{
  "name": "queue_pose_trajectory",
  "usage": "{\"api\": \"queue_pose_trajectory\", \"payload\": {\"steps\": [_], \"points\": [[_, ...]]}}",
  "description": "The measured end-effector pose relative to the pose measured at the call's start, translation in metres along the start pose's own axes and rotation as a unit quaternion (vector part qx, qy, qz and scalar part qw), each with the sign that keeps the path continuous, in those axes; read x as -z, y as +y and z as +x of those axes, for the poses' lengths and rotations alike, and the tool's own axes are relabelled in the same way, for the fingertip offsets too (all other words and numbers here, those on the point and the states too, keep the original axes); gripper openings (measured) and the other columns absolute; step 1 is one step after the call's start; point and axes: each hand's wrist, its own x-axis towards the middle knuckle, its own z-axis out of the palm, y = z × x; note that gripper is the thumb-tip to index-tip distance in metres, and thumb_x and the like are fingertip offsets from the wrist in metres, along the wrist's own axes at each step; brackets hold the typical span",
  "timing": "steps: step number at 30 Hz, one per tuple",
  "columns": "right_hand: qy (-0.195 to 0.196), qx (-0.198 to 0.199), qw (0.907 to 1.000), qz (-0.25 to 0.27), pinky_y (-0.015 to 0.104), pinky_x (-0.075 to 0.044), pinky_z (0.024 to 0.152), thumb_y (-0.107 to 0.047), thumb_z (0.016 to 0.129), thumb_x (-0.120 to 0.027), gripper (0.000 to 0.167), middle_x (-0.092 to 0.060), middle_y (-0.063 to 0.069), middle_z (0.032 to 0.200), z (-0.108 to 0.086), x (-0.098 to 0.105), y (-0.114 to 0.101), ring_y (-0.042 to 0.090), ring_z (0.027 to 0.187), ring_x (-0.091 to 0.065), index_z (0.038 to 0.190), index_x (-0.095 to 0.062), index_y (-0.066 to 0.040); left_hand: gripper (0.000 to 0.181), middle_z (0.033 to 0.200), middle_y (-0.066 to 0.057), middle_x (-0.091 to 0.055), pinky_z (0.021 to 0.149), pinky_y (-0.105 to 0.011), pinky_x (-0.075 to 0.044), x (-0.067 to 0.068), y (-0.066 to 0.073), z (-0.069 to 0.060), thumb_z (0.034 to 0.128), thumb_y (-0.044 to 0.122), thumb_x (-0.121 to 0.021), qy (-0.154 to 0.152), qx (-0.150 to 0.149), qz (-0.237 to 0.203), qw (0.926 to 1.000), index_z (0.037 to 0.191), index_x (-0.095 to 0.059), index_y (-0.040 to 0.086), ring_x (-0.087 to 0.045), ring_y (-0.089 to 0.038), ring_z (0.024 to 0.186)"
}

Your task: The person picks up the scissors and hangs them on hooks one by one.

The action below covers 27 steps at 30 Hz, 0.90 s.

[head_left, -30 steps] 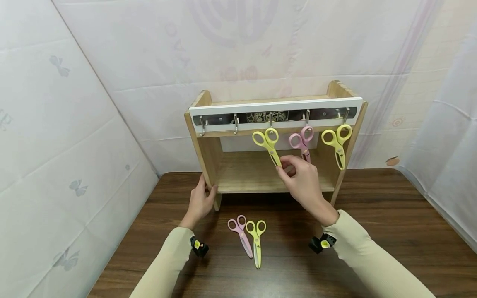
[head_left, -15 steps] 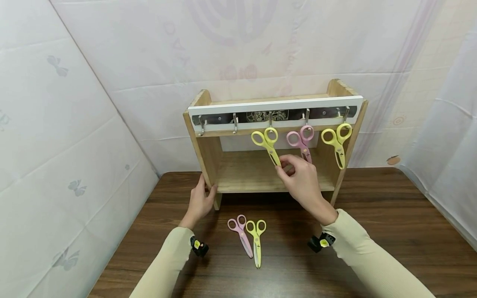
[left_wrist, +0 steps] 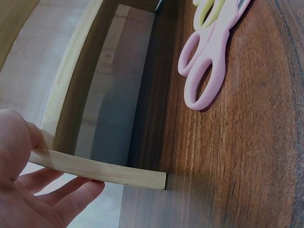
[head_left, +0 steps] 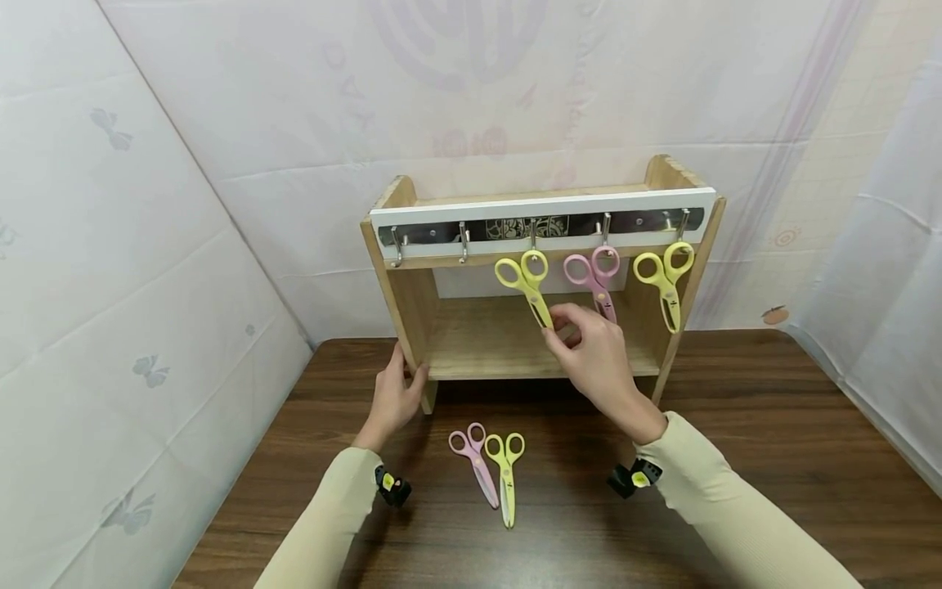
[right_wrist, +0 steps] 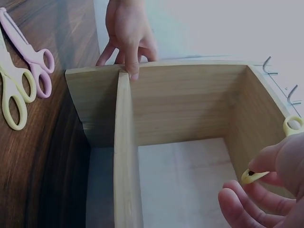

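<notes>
1. Head view: the right hand (head_left: pixel 592 348) has its fingers pinching the held yellow scissors (head_left: pixel 531 286) low on the blades; one loop seems to sit round the middle hook (head_left: pixel 534 233), above those fingers.
2. Up and right of the fingers hang the pink scissors (head_left: pixel 599 290), then the far yellow scissors (head_left: pixel 667 286); two bare hooks (head_left: pixel 464 239) are up and left.
3. Below left, the loose yellow scissors (head_left: pixel 505 470) and loose pink scissors (head_left: pixel 478 465) lie on the surface (head_left: pixel 751 450).
4. Farther left, the left hand (head_left: pixel 393 401) grips the wooden rack's side (head_left: pixel 412 307), presumably steadying it.
5. Hanging the third pair looks nearly done; next calls for checking the loop, then releasing gently.
6. Against the earlier frames, grip and scissors stay put; only the view drifts slightly.
</notes>
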Motion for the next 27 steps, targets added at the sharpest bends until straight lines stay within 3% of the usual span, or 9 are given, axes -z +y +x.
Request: {"api": "queue_pose_trajectory", "payload": {"steps": [5,11,17,23,27], "points": [[-0.023,-0.007,0.9993,-0.03,0.042,-0.056,0.062,-0.011,0.087,-0.081,0.044,-0.072,0.013,0.097,-0.008,0.0,0.003,0.017,0.06,-0.065,0.128,-0.065,-0.004,0.053,0.132,-0.029,-0.062,0.076,-0.052,-0.063,0.001,0.001,0.001,0.1052,0.014,-0.059,0.003,-0.001,-0.003,1.0,0.153,-0.038,0.005,-0.067,-0.043,0.113],[-0.084,-0.047,0.9941,-0.05,0.033,-0.052,0.058,-0.017,0.088,-0.083,0.071,-0.069,0.015,0.104,-0.044,-0.007,0.011,0.012,0.061,-0.059,0.148,-0.047,-0.006,0.053,0.133,-0.029,-0.061,0.075,-0.052,-0.063,0.0,0.002,0.0,0.1052,0.013,-0.058,0.0,0.004,-0.008,1.0,0.154,-0.037,0.005,-0.067,-0.043,0.113],[-0.147,-0.085,0.981,-0.095,0.03,-0.045,0.048,-0.026,0.089,-0.083,0.073,-0.067,0.011,0.103,-0.083,-0.023,0.015,0.01,0.058,-0.053,0.15,-0.046,-0.012,0.054,0.133,-0.029,-0.061,0.075,-0.052,-0.063,0.0,0.002,0.0,0.1051,0.013,-0.058,-0.002,0.005,-0.004,1.0,0.154,-0.037,0.004,-0.067,-0.043,0.112],[-0.241,-0.07,0.96,-0.124,0.028,-0.037,0.04,-0.032,0.089,-0.082,0.066,-0.061,0.006,0.099,-0.114,-0.037,0.005,0.012,0.053,-0.046,0.146,-0.05,-0.023,0.054,0.133,-0.029,-0.061,0.075,-0.052,-0.063,0.0,0.002,0.0,0.1055,0.013,-0.057,-0.004,0.006,-0.007,1.0,0.154,-0.037,0.005,-0.067,-0.042,0.112],[-0.305,-0.05,0.9427,-0.125,0.028,-0.036,0.041,-0.035,0.09,-0.081,0.06,-0.056,0.004,0.099,-0.126,-0.044,-0.003,0.011,0.053,-0.044,0.142,-0.054,-0.023,0.053,0.132,-0.029,-0.061,0.075,-0.051,-0.063,0.0,0.002,0.0,0.1056,0.013,-0.057,-0.003,0.004,-0.009,0.9999,0.154,-0.037,0.005,-0.067,-0.043,0.112]]}}
